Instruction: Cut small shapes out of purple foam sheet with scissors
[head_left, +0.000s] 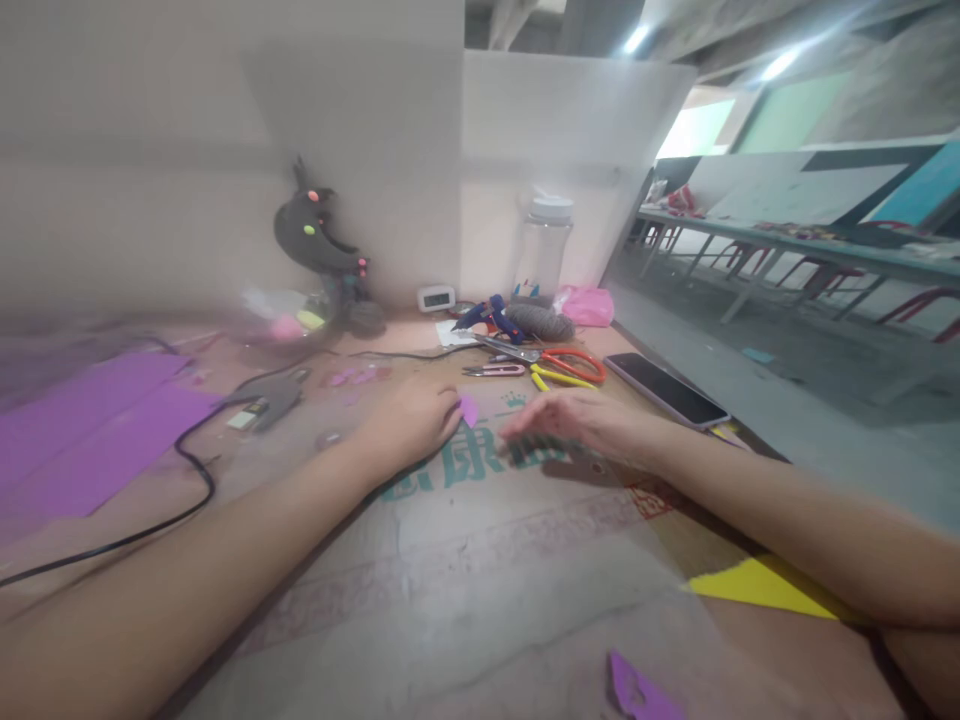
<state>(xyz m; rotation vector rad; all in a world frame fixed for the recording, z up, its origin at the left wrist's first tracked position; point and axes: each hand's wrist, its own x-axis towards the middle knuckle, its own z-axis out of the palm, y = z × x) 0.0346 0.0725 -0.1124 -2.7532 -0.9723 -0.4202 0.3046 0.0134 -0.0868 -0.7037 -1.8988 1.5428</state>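
Observation:
My left hand (412, 420) is closed, its fingertips pinching a small purple felt-like piece (469, 410) just above the table. To the right of it, my right hand (559, 420) hovers over the printed plastic sheet (450, 560), slightly smeared by motion. Its fingers are apart from the thumb, and nothing shows in them. Beyond the hands lie orange-handled scissors (574, 365), a pair of pink thread snips (495, 371) and a yellow-handled tool (559, 378). Several purple scraps (356, 377) lie left of these.
Purple sheets (97, 430) and a black cable (202, 470) cover the left side. At the back stand a dark crescent-shaped ornament (315, 235), a small clock (436, 298), a blue glue gun (491, 318), grey yarn (541, 321) and a clear bottle (544, 245). A phone (667, 388) lies by the right edge.

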